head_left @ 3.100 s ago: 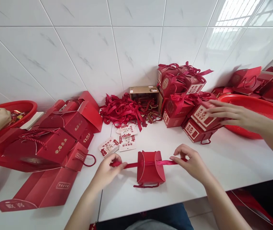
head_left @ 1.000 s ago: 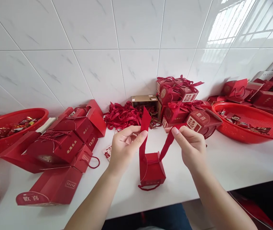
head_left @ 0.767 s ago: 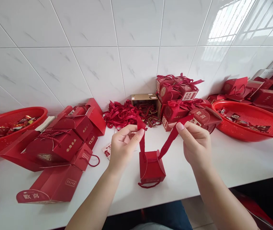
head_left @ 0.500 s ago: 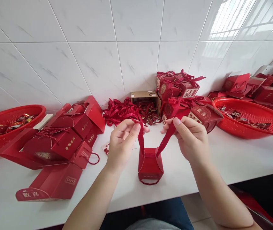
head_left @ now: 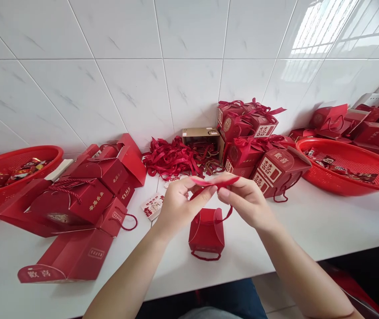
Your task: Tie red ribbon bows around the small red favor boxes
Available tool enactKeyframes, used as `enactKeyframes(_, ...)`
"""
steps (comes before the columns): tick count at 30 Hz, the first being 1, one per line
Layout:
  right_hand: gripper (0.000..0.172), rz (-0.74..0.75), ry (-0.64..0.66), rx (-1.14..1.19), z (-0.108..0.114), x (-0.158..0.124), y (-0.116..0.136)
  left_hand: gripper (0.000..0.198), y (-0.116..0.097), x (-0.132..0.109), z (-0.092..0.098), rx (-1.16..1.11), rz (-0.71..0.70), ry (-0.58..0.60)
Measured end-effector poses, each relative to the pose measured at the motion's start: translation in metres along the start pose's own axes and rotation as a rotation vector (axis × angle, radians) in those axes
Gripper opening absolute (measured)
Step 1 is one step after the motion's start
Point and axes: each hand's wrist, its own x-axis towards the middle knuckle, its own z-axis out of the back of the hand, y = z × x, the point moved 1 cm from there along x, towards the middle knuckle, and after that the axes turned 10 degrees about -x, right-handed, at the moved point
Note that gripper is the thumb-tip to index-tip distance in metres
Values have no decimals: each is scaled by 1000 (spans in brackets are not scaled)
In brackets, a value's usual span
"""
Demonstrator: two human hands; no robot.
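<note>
A small red gift box [head_left: 206, 232] stands on the white table in front of me, its cord handle hanging at the near side. A red ribbon [head_left: 228, 180] runs up from the box's top into my fingers. My left hand [head_left: 184, 201] pinches one part of it, thumb toward the right. Close against it, my right hand [head_left: 244, 199] is closed on the other part, and the two thumb tips almost touch. Where the ribbon strands cross is partly hidden by my fingers.
Open red boxes [head_left: 76, 199] pile up at left beside a red basket [head_left: 56, 153] of sweets. Loose ribbons [head_left: 172, 155], printed cards [head_left: 152, 206] and a cardboard box [head_left: 200, 131] lie behind. Ribboned boxes [head_left: 239, 126] stack by the wall, left of another red basket [head_left: 349, 188].
My hands have come together from either side, bringing the two ribbon ends across each other above the box. The ribbon was stretched in a V before.
</note>
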Motion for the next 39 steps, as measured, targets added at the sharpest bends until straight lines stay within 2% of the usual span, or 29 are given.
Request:
enactKeyframes(3, 19, 73, 19, -73, 10, 0, -5, 14, 3, 2, 7, -90, 129, 160)
enactKeyframes(6, 22, 266, 132, -333, 21, 0, -3, 21, 8, 3, 15, -168, 254, 262)
enactKeyframes(8, 28, 414, 161, -574, 26, 0, -1, 28, 13, 3, 20, -218, 301, 253)
enactKeyframes(11, 32, 570, 104, -821, 27, -1, -3, 28, 17, 0, 22, -287, 355, 265)
enactKeyframes(13, 33, 622, 49, -865, 22, -2, -6, 23, 15, -3, 20, -292, 380, 290)
enactKeyframes(15, 35, 608, -66, -834, 19, -5, -10, 14, 10, -9, 17, -208, 319, 205)
enactKeyframes(16, 36, 574, -152, -799, 18, -9, -13, 16, 7, -13, 17, -134, 250, 113)
enactKeyframes(18, 33, 451, -356, -700, 21, -23, -22, 34, 6, -25, 23, 27, 95, -91)
enactKeyframes(20, 24, 249, -540, -579, 30, -48, -38, 45, 14, -40, 38, 149, 34, -222)
enactKeyframes(22, 13, -16, -703, -446, 42, -82, -59, 46, 33, -60, 64, 236, 108, -290)
enactKeyframes(24, 19, -265, -886, -295, 54, -122, -82, 47, 58, -82, 94, 272, 240, -410)
enactKeyframes(26, 29, -477, -934, -235, 63, -157, -101, 44, 81, -105, 119, 264, 364, -523)
enactKeyframes(28, 37, -657, -882, -246, 68, -180, -112, 41, 95, -122, 130, 230, 470, -517)
enactKeyframes(30, 50, -693, -838, -305, 70, -188, -114, 35, 100, -129, 127, 229, 481, -481)
enactKeyframes(32, 58, -594, -844, -407, 70, -182, -111, 25, 98, -127, 112, 308, 403, -466)
enactKeyframes(34, 56, -452, -828, -548, 67, -165, -106, 18, 96, -118, 93, 393, 289, -429)
enactKeyframes(36, 45, -330, -708, -670, 60, -145, -101, 18, 97, -105, 71, 390, 194, -333)
enactKeyframes(39, 28, -249, -401, -689, 40, -118, -96, 21, 103, -87, 41, 314, 115, -170)
